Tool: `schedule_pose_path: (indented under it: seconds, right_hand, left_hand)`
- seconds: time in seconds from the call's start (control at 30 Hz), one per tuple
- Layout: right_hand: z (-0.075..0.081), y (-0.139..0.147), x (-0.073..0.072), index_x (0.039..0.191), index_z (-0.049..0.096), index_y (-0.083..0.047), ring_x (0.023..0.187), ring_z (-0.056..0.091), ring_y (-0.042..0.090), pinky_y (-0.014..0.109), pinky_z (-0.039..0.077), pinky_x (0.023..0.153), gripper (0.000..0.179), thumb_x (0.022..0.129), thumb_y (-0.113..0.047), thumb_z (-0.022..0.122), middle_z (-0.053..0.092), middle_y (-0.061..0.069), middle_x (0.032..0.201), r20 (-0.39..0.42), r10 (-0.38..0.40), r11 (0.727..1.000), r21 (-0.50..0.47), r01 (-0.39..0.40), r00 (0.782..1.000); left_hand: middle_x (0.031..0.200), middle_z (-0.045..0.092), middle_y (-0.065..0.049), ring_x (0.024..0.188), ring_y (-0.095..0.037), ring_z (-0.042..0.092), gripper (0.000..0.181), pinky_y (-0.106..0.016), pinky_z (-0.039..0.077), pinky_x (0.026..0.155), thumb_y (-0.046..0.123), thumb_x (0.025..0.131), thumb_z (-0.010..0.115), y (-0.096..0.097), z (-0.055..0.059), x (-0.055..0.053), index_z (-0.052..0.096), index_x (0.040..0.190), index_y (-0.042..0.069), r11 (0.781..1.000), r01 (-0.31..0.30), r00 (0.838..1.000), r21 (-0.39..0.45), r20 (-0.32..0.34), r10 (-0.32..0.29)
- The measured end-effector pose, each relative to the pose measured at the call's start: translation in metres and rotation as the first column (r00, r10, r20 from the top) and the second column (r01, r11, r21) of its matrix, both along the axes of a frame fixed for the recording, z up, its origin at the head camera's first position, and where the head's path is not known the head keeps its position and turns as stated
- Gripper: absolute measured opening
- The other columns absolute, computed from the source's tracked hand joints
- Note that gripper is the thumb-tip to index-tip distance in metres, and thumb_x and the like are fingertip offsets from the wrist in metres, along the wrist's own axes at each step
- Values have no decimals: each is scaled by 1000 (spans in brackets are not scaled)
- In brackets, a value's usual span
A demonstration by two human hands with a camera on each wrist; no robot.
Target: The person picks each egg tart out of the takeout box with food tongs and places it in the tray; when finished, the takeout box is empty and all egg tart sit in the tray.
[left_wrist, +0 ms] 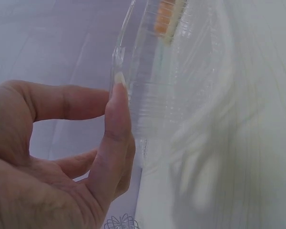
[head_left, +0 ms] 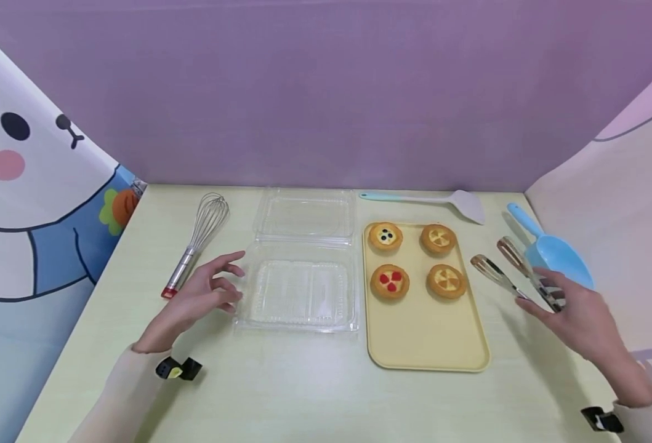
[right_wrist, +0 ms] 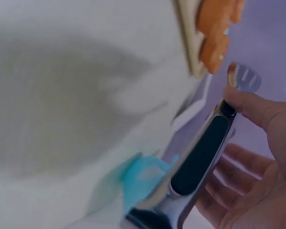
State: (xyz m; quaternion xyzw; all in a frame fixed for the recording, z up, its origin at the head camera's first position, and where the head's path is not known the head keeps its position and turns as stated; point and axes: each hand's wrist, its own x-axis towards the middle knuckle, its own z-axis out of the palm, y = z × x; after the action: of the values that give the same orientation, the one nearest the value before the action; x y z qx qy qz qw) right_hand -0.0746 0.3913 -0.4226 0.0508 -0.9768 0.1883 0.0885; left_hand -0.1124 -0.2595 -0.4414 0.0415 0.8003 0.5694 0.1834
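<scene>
My right hand (head_left: 577, 317) grips a pair of metal tongs (right_wrist: 200, 155) with dark handle inlays, thumb on one arm and fingers on the other. The slotted ends stand apart, pointing toward a yellow tray (head_left: 428, 338). On that tray sit several round tarts, among them one with red pieces (head_left: 390, 282) and one with dark berries (head_left: 385, 236). My left hand (head_left: 206, 288) is at the left edge of a clear plastic clamshell box (head_left: 303, 292), its fingers loosely bent. In the left wrist view, fingertips (left_wrist: 118, 88) are right at the box's rim. The box's lid (head_left: 306, 215) lies folded back.
Left of the box lies a wire whisk (head_left: 209, 221) with a red-tipped handle. A pale spatula (head_left: 466, 204) lies behind the tray. Beyond the right hand is a blue scoop (head_left: 564, 258), close to the patterned side wall (head_left: 630, 215). A purple backdrop (head_left: 326, 98) rises behind the table.
</scene>
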Motion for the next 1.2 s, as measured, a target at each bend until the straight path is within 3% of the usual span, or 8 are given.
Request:
schedule_pose_path:
  seconds: [0.03,0.2,0.47,0.8,0.9,1.03,1.2]
  right_hand:
    - [-3,1,0,139,60,1,91,69,55,48,53,57,71,83,-33,88,67,37,121,23,-11,1000,-2,11,1000]
    - [-19,4,2,140,57,3,86,69,53,50,54,55,72,85,-34,85,66,40,120,73,-12,1000,-5,13,997]
    - [-32,6,3,136,57,7,78,71,44,38,49,53,73,85,-38,85,70,38,109,72,-55,998,20,54,996]
    - [-40,-5,-8,139,54,9,83,70,47,38,47,50,79,87,-42,82,69,37,110,104,-90,995,45,85,991]
    - [-40,-6,-9,141,52,10,82,68,48,43,48,49,81,89,-45,80,67,38,110,118,-94,994,59,88,988]
    - [-39,-9,-7,146,46,9,96,63,61,61,52,58,85,92,-50,75,59,43,126,133,-90,994,76,80,987]
    - [-33,-23,-1,147,46,7,105,57,66,70,50,59,79,94,-45,74,53,44,135,34,-79,993,93,75,996]
  left_hand:
    - [139,45,-29,86,-16,65,84,-36,66,69,-7,90,64,0,0,0,29,164,7,1000,-4,1000,4,2,4]
    - [139,44,-27,86,-12,65,85,-35,66,70,-8,89,65,1,1,0,29,164,7,999,-35,999,23,5,34]
    - [139,45,-28,86,-12,65,85,-36,66,69,-9,88,65,0,0,-2,30,164,8,999,-38,999,24,2,38]
    - [141,46,-28,88,-14,67,82,-34,66,72,-7,90,64,-7,0,5,31,164,9,998,-60,998,-16,-6,60]
    - [140,47,-27,90,-16,68,81,-33,66,72,-7,91,63,-7,0,7,32,163,9,998,-66,998,-19,-18,66]
    - [141,47,-26,93,-19,69,79,-33,66,72,-7,92,62,-8,0,8,32,163,8,997,-72,997,-22,-19,71]
    - [143,47,-27,97,-24,69,78,-32,66,74,-4,94,64,-9,1,9,31,164,8,996,-62,998,-59,-31,60]
